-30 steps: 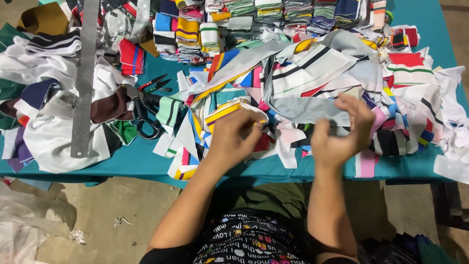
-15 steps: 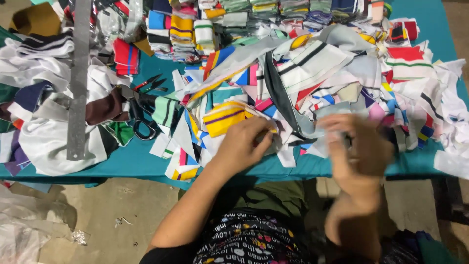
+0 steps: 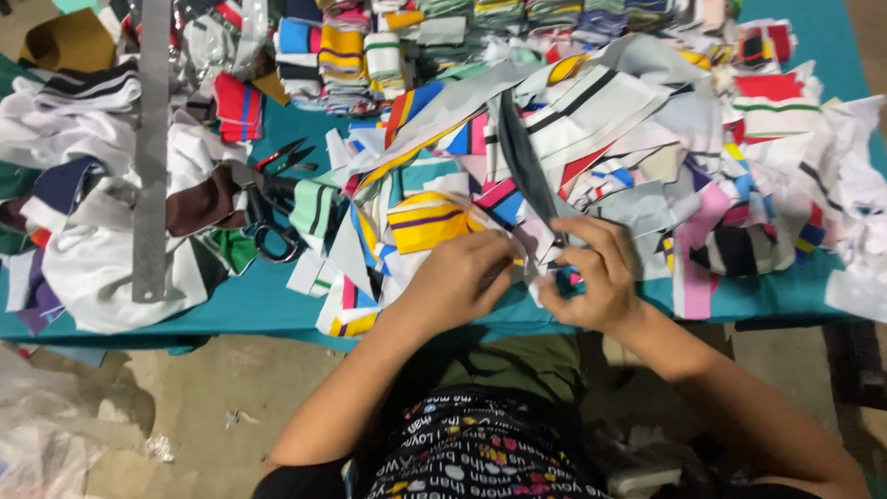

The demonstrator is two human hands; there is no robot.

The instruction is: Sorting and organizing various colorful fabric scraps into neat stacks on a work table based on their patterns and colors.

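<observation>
Fabric scraps [image 3: 591,139], striped and multicoloured, lie heaped on the teal table [image 3: 268,305] directly ahead of both hands. Left hand [image 3: 462,277] rests knuckles-up at the near edge of the heap, fingers curled onto a white scrap [image 3: 517,249]; just beyond its knuckles sits a yellow scrap with purple stripes [image 3: 425,222]. Right hand [image 3: 591,277] is just beside the left, nearly touching it, fingers pinched on the lower end of a dark grey strip [image 3: 522,157] that rises away from the fingertips into the pile. Whether the pinch also takes in the white scrap cannot be told.

Compared with half a second ago, the right hand now sits closer to the left and is sharply defined, where it was blurred and further out to the right. The left hand has held its place at the table edge. A second ago both hands were spread wider apart under a grey piece; the dark strip was not yet standing out from the heap.

Well to the left of the left hand, black-handled scissors [image 3: 268,217] lie on the cloth, and beyond them a long metal ruler [image 3: 151,148] rests across white fabric [image 3: 92,268]. Folded stacks of striped cloth [image 3: 351,46] line the far side, beyond both hands.
</observation>
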